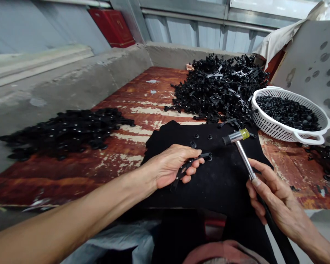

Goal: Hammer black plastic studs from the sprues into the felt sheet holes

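My left hand (174,165) grips a jointed black plastic part (191,164) with metal links, its end reaching out over a black cloth pad (217,183). My right hand (275,198) holds a small hammer (244,156) by its long handle. The hammer has a steel shaft, and its head (235,137) has a yellow face and hangs above the pad. Several small black round studs (202,136) lie on the pad, a little beyond my left hand.
A large heap of black jointed parts (220,86) lies beyond the pad, and another black heap (63,132) lies left. A white plastic basket (277,128) holds black studs. All stand on a worn, rust-red board (143,146) edged by a concrete ledge (71,73).
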`<state>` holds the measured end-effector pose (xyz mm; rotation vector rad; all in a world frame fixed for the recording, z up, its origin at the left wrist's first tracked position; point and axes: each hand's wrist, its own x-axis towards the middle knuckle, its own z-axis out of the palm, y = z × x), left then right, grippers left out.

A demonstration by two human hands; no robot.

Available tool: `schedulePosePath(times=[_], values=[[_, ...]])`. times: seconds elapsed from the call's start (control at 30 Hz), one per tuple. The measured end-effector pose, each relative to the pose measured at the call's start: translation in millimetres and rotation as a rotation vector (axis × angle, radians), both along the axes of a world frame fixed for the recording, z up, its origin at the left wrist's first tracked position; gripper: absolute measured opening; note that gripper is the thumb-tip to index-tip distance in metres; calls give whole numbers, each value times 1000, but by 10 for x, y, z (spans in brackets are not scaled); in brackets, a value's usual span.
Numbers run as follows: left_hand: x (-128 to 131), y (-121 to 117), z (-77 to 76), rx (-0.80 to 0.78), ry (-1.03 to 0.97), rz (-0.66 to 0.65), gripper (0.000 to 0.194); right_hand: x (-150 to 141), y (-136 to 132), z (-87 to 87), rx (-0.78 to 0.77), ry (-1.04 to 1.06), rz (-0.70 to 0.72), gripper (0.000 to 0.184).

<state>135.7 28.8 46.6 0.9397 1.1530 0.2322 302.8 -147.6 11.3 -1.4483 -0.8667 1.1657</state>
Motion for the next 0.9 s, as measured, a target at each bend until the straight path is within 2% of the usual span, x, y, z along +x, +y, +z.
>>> schedulePosePath(times=[0.23,0.37,0.47,0.63,0.7,0.8,0.9], values=[[21,-7,-6,34,25,10,27,0,21,-3,-5,-2,-4,45],[34,-14,3,51,39,10,28,-3,4,0,-19,-88,20,44],[32,-11,-3,65,41,12,29,-23,-41,19,-3,-320,46,45],[29,0,-43,69,24,7,29,-42,-66,57,277,-844,144,61],[30,-1,-50,75,22,8,30,-31,-45,72,290,-976,219,65],[30,-5,-44,85,27,19,31,-21,-35,128,218,-1063,299,65],[29,-7,-40,86,19,10,31,-40,-73,197,292,-1013,230,69]])
